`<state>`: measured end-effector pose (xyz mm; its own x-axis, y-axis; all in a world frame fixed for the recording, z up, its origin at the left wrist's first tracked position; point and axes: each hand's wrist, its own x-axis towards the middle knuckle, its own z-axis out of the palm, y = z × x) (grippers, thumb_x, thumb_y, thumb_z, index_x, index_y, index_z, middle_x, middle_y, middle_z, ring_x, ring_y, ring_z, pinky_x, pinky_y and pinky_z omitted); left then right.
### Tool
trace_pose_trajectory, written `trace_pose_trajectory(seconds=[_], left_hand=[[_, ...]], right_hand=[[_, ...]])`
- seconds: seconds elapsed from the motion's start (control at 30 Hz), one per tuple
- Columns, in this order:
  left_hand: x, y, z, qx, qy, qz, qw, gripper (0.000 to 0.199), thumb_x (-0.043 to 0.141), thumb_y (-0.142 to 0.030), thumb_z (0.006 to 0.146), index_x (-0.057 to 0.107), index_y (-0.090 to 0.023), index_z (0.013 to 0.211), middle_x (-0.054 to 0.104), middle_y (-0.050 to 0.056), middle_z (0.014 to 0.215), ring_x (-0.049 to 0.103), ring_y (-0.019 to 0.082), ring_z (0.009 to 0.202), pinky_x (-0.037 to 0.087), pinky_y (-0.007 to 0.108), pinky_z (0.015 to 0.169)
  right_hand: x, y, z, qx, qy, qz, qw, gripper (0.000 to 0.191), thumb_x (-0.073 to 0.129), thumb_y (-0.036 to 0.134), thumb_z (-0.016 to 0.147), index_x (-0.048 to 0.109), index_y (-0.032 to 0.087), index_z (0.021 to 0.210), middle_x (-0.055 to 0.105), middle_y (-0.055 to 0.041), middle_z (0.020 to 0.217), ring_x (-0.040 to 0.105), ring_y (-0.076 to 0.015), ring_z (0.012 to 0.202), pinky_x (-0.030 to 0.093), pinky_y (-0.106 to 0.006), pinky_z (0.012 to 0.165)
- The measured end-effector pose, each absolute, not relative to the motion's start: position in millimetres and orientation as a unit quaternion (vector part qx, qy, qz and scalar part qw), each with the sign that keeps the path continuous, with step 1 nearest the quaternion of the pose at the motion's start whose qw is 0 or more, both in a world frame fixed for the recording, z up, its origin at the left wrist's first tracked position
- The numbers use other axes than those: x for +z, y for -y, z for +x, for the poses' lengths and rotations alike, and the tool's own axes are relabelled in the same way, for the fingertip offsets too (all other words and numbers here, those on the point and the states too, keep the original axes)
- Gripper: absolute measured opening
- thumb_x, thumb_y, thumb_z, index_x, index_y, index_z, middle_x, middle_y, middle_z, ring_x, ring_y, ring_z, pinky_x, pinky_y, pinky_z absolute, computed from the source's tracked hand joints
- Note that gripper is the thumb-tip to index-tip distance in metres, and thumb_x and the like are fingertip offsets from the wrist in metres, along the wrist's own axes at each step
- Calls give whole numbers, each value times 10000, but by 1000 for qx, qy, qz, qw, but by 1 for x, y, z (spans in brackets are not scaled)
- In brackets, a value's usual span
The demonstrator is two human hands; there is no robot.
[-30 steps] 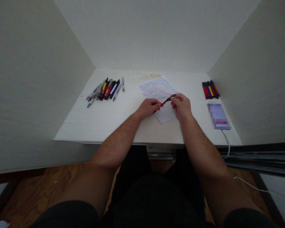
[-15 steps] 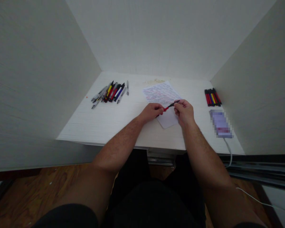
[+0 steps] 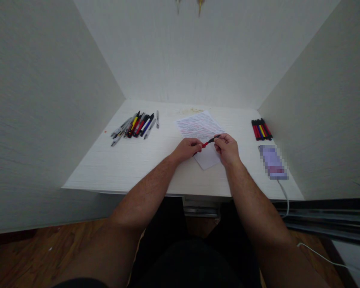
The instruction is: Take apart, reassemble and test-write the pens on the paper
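A red and black pen is held in both hands above the paper. My left hand is closed around its red barrel, with a dark end showing below the fingers. Thumb and fingers of my right hand pinch the black end. Beneath the hands lies a sheet of paper, its upper part covered in rows of dark and reddish handwriting. A blank white part of paper shows between the hands and the desk's front.
To the left lies a loose pile of pens, some clear, others coloured. Several red, blue and yellow pens lie side by side at the right. A phone with a white cable is below them. Panels enclose the white desk.
The camera view has tilted up slightly, so the desk appears lower. Both hands keep hold of the pen, in nearly the same pose over the paper.
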<state>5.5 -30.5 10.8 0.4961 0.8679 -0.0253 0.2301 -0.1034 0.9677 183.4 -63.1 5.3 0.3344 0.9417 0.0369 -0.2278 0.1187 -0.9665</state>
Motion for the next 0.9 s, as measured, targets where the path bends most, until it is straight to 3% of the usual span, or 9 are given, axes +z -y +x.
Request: trace_pose_trajectory(seconds=[0.33,0.57,0.7,0.9], left_hand=[[11,30,5,287,-406,704,507,180,588,-277,772,693,-130,764,556,-31,552,410,67,485,314,218,504],[9,29,5,288,-396,711,505,162,591,-277,764,670,-136,749,525,-41,534,412,72,493,311,221,507],[7,28,5,296,-390,709,507,160,594,-275,759,669,-134,743,537,-38,561,410,72,509,304,221,509],[8,28,6,298,-385,713,505,137,614,-254,740,678,-134,749,575,-27,613,443,78,556,342,220,545]], right_hand=[[2,63,182,459,379,-494,634,238,734,263,620,508,212,676,655,24,627,429,-69,440,263,-202,400],[4,63,181,458,387,-495,629,310,748,300,623,680,195,906,689,5,695,447,-67,465,251,-205,415],[0,62,182,446,394,-504,626,214,777,321,632,660,184,747,569,50,530,409,-66,443,246,-210,419],[-5,60,181,417,385,-536,625,363,805,370,628,481,210,592,504,74,482,367,-66,415,246,-217,399]])
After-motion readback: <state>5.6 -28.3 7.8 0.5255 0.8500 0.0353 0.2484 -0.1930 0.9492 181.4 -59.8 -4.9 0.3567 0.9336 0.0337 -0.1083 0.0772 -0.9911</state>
